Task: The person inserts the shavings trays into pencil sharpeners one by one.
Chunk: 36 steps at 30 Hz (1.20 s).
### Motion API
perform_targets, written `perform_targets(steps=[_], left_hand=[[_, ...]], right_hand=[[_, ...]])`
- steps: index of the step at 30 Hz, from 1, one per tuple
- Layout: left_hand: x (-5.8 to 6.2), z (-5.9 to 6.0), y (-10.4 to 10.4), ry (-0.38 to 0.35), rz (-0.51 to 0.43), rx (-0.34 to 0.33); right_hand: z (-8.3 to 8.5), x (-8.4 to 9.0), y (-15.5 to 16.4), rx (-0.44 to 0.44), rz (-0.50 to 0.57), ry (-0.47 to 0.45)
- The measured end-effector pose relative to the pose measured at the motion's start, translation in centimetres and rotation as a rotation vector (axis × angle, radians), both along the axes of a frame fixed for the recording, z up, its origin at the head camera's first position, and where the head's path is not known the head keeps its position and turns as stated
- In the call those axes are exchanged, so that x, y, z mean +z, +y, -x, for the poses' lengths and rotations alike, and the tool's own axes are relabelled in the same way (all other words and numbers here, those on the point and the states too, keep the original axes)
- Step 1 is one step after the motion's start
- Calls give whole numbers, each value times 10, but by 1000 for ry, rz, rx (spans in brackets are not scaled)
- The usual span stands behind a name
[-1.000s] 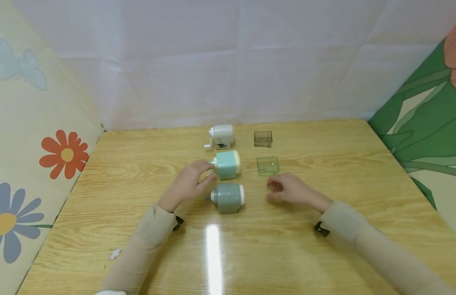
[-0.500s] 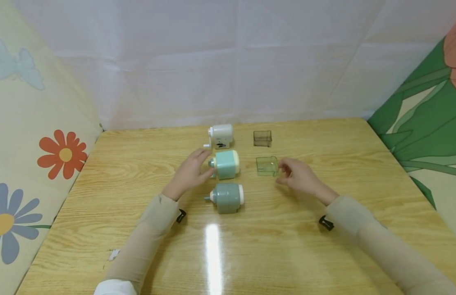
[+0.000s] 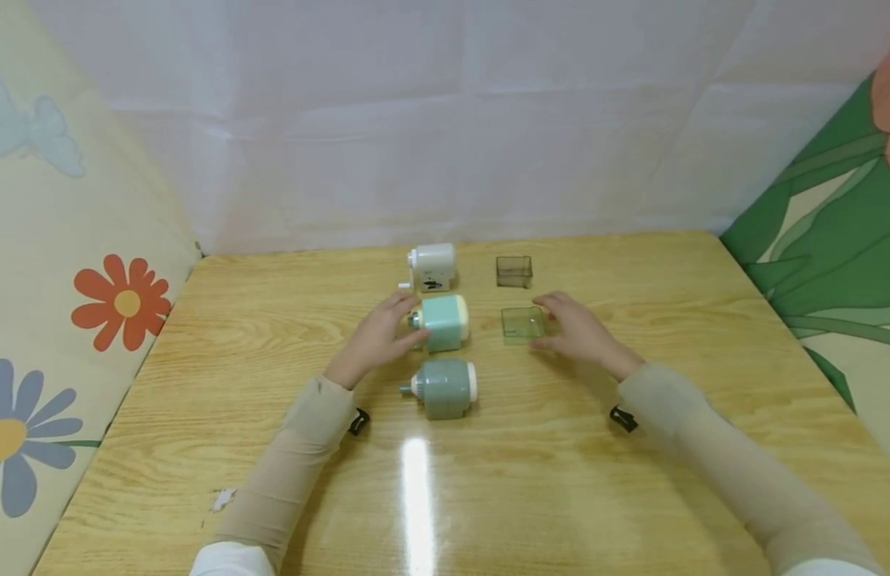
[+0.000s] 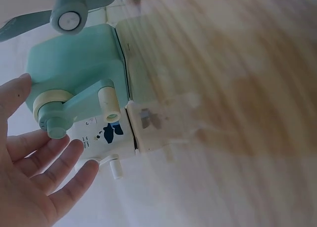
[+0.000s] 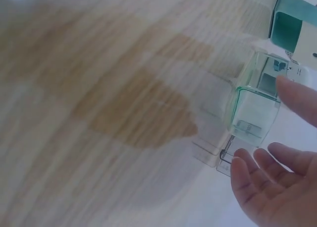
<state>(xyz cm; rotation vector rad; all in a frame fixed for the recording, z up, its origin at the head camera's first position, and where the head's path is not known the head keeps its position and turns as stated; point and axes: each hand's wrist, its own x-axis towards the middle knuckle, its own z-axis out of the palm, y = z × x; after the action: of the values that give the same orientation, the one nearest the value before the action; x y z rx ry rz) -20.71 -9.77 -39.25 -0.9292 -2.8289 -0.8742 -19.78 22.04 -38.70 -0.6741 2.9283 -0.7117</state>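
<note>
Left hand (image 3: 376, 340), fingers loosely spread, cups the mint sharpener (image 3: 443, 322) without gripping; right hand (image 3: 576, 332) likewise open beside the green tray (image 3: 523, 323). No readable writing.

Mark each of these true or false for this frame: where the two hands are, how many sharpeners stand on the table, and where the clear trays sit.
1. Three pencil sharpeners stand in a column on the table. True: white sharpener farthest, mint sharpener in the middle, grey-green sharpener nearest.
2. The left hand lies at the grey-green sharpener. False: it is at the crank end of the mint sharpener.
3. The right hand is at the green clear tray, fingers straight. True.
4. The dark clear tray is stacked inside the green one. False: it stands apart, farther back, beside the white sharpener.
5. The left hand is a closed fist. False: the left wrist view shows its fingers spread.
</note>
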Motion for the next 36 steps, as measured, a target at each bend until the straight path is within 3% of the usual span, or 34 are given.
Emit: perform_targets(steps=[8, 19, 36], left_hand=[[6, 1, 2, 27, 8, -31], [14, 1, 7, 28, 40, -20], [22, 1, 7, 36, 13, -25]], right_hand=[[4, 7, -1, 4, -47, -12], [7, 13, -2, 10, -74, -27], [12, 23, -7, 39, -90, -49]])
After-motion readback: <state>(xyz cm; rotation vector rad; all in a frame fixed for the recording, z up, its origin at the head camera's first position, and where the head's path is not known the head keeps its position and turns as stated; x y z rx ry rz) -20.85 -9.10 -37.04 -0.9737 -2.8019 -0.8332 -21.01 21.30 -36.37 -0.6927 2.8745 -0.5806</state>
